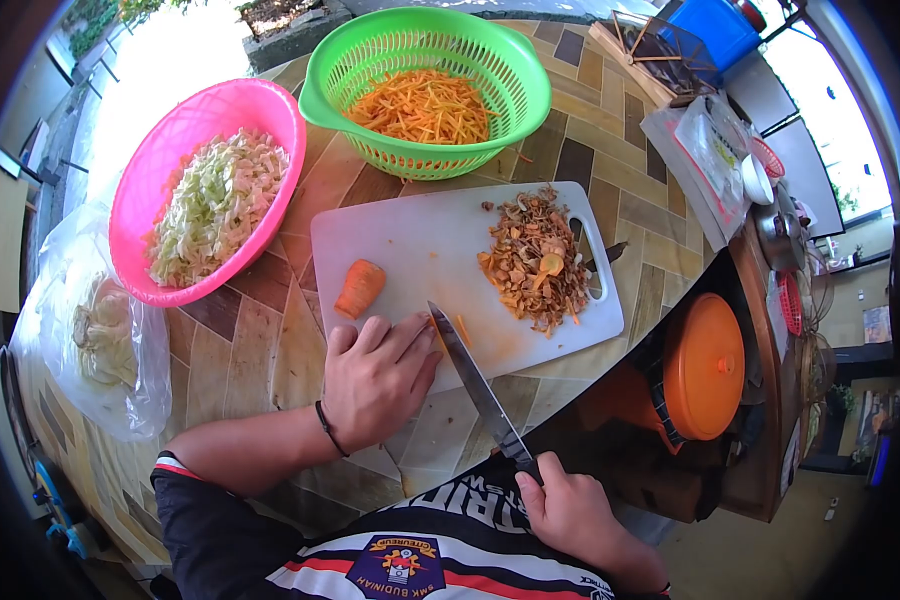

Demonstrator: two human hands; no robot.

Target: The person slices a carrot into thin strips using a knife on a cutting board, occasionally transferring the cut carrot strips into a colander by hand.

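Note:
My right hand (575, 510) grips the handle of a kitchen knife (480, 392), whose blade slants up and left over the white cutting board (410, 225). On the board's near edge rests my left hand (378, 380), fingers curled and pressed down beside the blade tip. A bit of orange carrot shows between those fingers and the blade; the rest is hidden under the hand. Thin carrot strips (462, 330) lie just right of the blade. A peeled carrot chunk (360, 288) sits above my left hand. Brownish peelings and trimmings (538, 258) are heaped at the board's right end.
A green colander (425, 160) holds shredded carrot (420, 108). To its left, a pink basin (133, 215) contains chopped cabbage (220, 205). A plastic bag (105, 345) with cabbage lies at far left. Past the table's right edge stands an orange lidded container (705, 365).

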